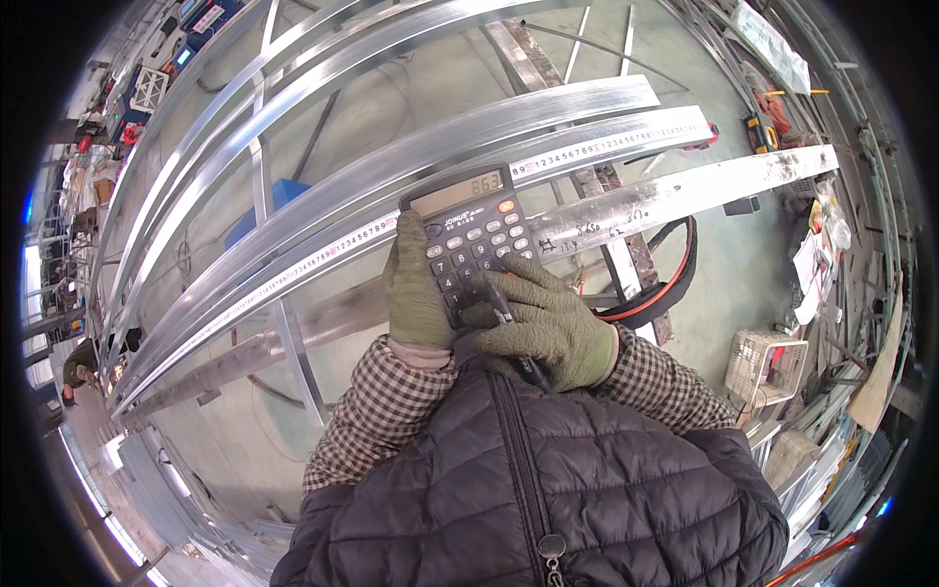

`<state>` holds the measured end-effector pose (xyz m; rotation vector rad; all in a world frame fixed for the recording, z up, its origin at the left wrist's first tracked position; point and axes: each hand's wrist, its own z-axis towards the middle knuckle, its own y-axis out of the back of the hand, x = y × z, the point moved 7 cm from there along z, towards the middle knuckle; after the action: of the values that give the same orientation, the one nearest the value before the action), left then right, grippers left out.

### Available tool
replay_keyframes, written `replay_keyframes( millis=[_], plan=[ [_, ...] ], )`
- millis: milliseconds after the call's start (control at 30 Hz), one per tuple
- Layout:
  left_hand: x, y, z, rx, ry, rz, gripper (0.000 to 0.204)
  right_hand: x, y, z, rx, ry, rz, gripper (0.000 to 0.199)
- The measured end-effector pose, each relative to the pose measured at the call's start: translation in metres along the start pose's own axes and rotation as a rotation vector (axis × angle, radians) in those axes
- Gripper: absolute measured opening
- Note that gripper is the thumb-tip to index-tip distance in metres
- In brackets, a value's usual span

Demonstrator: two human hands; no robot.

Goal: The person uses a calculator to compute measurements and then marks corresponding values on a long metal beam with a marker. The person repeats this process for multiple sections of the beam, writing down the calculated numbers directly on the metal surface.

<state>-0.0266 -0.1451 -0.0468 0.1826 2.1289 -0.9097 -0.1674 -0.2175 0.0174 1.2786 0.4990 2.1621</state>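
Observation:
A dark calculator [481,235] with a lit grey display is held in front of my chest. My left hand [418,284], in a green glove, grips it along its left side. Gloved alike, my right hand [543,328] reaches over the lower keys and has a slim black pen [529,370] caught between its fingers. Its fingertips touch or hover over the keypad; I cannot tell which. Behind the calculator, a white measuring tape [626,139] lies stretched along a shiny metal profile, its red-and-black case [711,135] at the right end. Handwriting marks a nearer metal bar [704,191].
Long silvery profiles [293,98] curve across the left and far side, resting on cross supports. A black strap with an orange edge [692,256] loops at the right. Beyond it stands a white plastic crate [768,367]. Another person [80,367] is at the far left.

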Motion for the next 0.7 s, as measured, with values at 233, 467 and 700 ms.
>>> replay_keyframes(
  millis=[233, 467, 700],
  plan=[
    [-0.002, 0.003, -0.005, 0.086, 0.045, -0.145, 0.078, -0.013, 0.027, -0.005, -0.143, -0.043, 0.014, 0.041],
    [0.002, -0.003, -0.006, 0.081, 0.0, -0.131, 0.077, -0.023, 0.045, -0.008, -0.391, -0.055, -0.11, 0.045],
    [0.004, -0.03, -0.006, 0.302, 0.062, -0.32, 0.081, -0.029, 0.042, 0.001, -0.312, -0.111, -0.14, 0.046]
  ],
)
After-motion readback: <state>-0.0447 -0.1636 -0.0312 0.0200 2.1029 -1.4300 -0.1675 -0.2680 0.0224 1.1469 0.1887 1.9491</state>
